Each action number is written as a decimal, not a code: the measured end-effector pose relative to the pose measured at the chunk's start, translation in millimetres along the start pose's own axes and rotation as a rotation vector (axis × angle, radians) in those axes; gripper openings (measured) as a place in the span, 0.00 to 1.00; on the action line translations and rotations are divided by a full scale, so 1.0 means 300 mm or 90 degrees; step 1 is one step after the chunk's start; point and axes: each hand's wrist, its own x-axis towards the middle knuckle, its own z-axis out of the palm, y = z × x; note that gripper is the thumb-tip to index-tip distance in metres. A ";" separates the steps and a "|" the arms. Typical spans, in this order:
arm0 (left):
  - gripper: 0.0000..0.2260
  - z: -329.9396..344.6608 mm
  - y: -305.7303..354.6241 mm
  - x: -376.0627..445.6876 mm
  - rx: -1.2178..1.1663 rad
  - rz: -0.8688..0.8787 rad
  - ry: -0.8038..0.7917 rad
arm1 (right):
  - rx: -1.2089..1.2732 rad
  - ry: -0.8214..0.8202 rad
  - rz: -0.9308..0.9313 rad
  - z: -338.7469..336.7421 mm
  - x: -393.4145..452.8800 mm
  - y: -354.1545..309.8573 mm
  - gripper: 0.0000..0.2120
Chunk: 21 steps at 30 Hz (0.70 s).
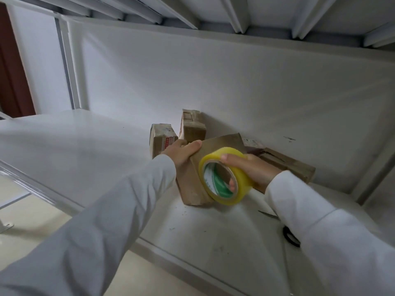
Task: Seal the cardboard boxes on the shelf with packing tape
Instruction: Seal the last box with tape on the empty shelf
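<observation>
A brown cardboard box (215, 146) lies tilted on the white shelf (85, 150), in the middle of the view. My left hand (183, 151) grips its left edge, thumb on top. My right hand (254, 167) holds a roll of yellowish packing tape (222, 176) against the box's top, fingers through the core and thumb over the roll. Two smaller boxes, one (162, 137) and another (192, 127), stand behind by the back wall. A flat box (288, 163) lies to the right, partly hidden by my right hand.
Scissors (288, 233) with black handles lie on the shelf near my right sleeve, partly hidden. The shelf's white back wall and an upper shelf close in the space. The front edge of the shelf runs diagonally at lower left, with pale floor beyond.
</observation>
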 end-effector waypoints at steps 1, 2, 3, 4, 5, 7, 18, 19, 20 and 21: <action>0.38 0.001 0.001 0.002 -0.008 -0.003 0.013 | -0.057 -0.012 0.039 -0.018 -0.006 -0.019 0.35; 0.36 0.002 0.001 0.006 -0.024 -0.002 0.029 | -0.113 -0.030 0.082 -0.037 -0.008 -0.033 0.32; 0.34 0.001 -0.007 0.015 -0.040 -0.006 0.042 | -0.163 -0.046 0.131 -0.053 -0.008 -0.036 0.30; 0.34 -0.002 -0.012 0.023 -0.051 -0.007 0.044 | -0.206 -0.063 0.178 -0.061 -0.008 -0.033 0.32; 0.33 -0.005 -0.011 0.026 -0.055 -0.008 0.037 | -0.244 -0.073 0.222 -0.062 -0.007 -0.023 0.36; 0.31 -0.008 -0.011 0.036 -0.060 0.002 0.024 | -0.300 -0.079 0.274 -0.051 0.001 0.009 0.41; 0.30 -0.040 -0.033 0.070 0.000 -0.001 0.026 | -0.164 -0.037 0.275 0.069 0.085 0.093 0.38; 0.27 -0.046 -0.031 0.079 0.077 0.008 0.062 | -0.160 -0.039 0.276 0.075 0.091 0.087 0.37; 0.24 -0.053 -0.022 0.082 0.188 0.016 0.107 | -0.150 -0.038 0.281 0.082 0.099 0.082 0.37; 0.22 -0.056 -0.006 0.080 0.318 0.030 0.149 | -0.134 -0.038 0.287 0.087 0.104 0.079 0.39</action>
